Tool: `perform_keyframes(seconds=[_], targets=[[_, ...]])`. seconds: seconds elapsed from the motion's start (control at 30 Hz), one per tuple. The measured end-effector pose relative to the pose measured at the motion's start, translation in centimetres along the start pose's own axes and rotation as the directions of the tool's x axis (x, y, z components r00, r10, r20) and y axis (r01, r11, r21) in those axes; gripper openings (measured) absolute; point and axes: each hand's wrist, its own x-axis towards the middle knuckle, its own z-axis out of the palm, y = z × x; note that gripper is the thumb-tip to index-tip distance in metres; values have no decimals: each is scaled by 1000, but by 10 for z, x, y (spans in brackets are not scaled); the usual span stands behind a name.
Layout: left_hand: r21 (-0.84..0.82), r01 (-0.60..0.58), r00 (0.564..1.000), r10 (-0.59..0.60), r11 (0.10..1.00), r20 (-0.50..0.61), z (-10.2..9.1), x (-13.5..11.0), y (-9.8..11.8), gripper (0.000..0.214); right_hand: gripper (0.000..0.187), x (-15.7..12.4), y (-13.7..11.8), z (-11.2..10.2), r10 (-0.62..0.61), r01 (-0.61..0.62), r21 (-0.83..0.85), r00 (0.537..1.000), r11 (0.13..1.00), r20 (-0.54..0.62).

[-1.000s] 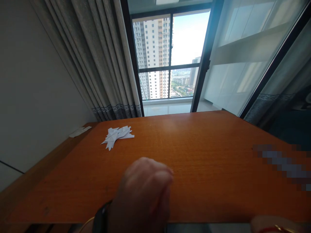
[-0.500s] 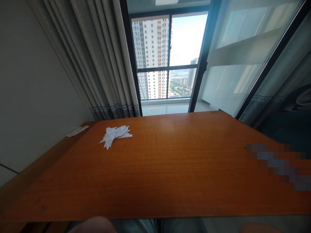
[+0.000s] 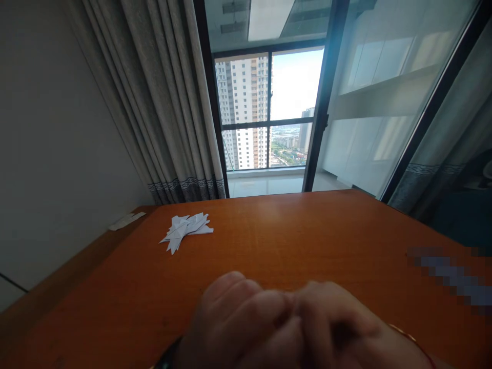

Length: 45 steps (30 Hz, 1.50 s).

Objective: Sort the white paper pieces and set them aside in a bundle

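My left hand (image 3: 238,323) and my right hand (image 3: 338,312) are pressed together, knuckles up, over the near part of the brown wooden table (image 3: 300,241). Both have curled fingers; whatever lies between or inside them, if anything, is hidden. A dark band circles my left wrist, and a thin red-and-gold one my right. Beyond them, at the back left of the tabletop, lies a small pile of jagged white paper pieces (image 3: 186,228), apart from both hands.
A pale flat strip (image 3: 126,221) lies on the ledge along the left wall. At the table's right side, something is blurred out by pixels (image 3: 453,277). Grey curtains (image 3: 169,102) and a framed glass door stand behind the table, with tall buildings outside.
Both hands have risen from below the table's near edge and come together in front of me. My view has tilted up, so the table and paper sit lower in the picture.
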Motion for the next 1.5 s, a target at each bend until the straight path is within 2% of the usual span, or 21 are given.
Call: perform_keyframes(seconds=[0.03, 0.07, 0.1, 0.17, 0.23, 0.33, 0.4, 0.5, 0.77, 1.0, 1.5], targets=[[2, 19, 1000, -19, 1000, 15, 14, 7, -8, 30, 21, 13, -4, -11, -5, 7, 15, 996, 1000, -85], [-21, 33, 997, -31, 999, 76, 27, 11, -18, 28, 16, 23, -2, -20, -8, 17, 46, 984, 999, -175], [-40, 69, 989, -63, 997, 130, 38, 12, -29, 25, 13, 31, 4, -29, -21, 45, 108, 977, 993, -212], [-76, 171, 952, -145, 982, 269, 58, 6, -51, 22, 12, 40, 24, -43, 13, 71, 254, 950, 965, -313], [-98, 256, 912, -207, 962, 354, 74, -6, -68, 21, 11, 41, 48, -53, 91, 65, 359, 911, 931, -402], [-86, 333, 863, -266, 939, 430, 93, -25, -83, 22, 9, 38, 73, -59, 184, 11, 379, 861, 925, -475], [-84, 359, 839, -282, 930, 465, 99, -32, -85, 23, 9, 37, 81, -59, 214, -19, 374, 847, 927, -487], [-83, 378, 825, -294, 922, 483, 101, -35, -85, 23, 10, 38, 84, -57, 242, -37, 392, 839, 919, -488], [-100, 400, 823, -308, 911, 478, 98, -35, -84, 23, 16, 38, 85, -60, 288, -50, 451, 830, 891, -478], [-92, 440, 800, -343, 893, 492, 99, -35, -84, 15, 15, 38, 88, -59, 284, -51, 440, 828, 896, -483], [-84, 400, 811, -310, 913, 496, 98, -33, -83, 13, 15, 37, 87, -58, 301, -77, 415, 807, 906, -508]])
